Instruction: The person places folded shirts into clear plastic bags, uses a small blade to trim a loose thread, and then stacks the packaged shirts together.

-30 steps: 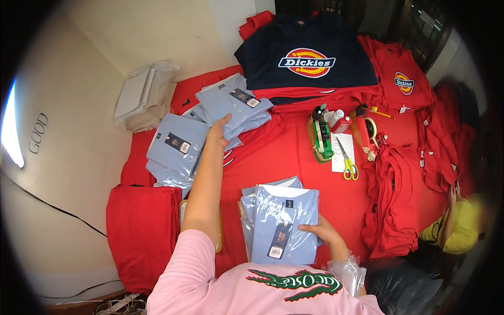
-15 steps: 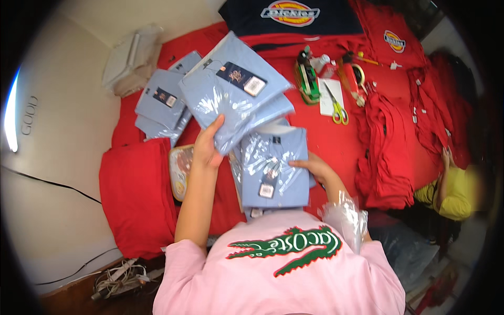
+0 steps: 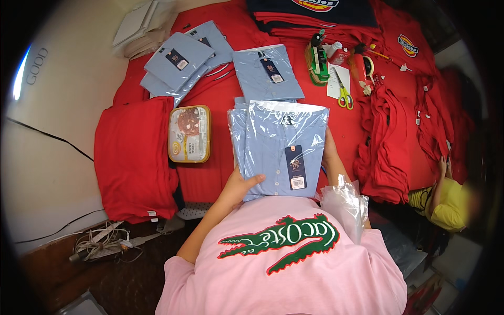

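Close to my body, a folded light-blue shirt in a clear plastic bag point(image 3: 265, 152), with a dark tag on its front, lies between my hands. My left hand point(image 3: 245, 184) grips its lower left edge, thumb on top and other fingers hidden beneath. At its right edge is my right hand point(image 3: 331, 149), closed around the side, fingers mostly out of sight. Another bagged shirt shows at its left. Just beyond lies a stack of bagged blue shirts point(image 3: 249, 79), and a further pile of bagged shirts point(image 3: 164, 76) sits at the far left.
Folded red garments point(image 3: 134, 157) and a lidded food tub point(image 3: 189, 134) are on the left. A green tape dispenser point(image 3: 317, 65), scissors point(image 3: 344, 97) and red garments point(image 3: 386, 142) lie right. Plastic bags point(image 3: 344, 205) hang by my right forearm. Another person's yellow sleeve point(image 3: 449, 205) shows far right.
The bagged shirts my left hand held up now lie on the far stack. My left hand has come back to the near shirt, and both hands now hold it.
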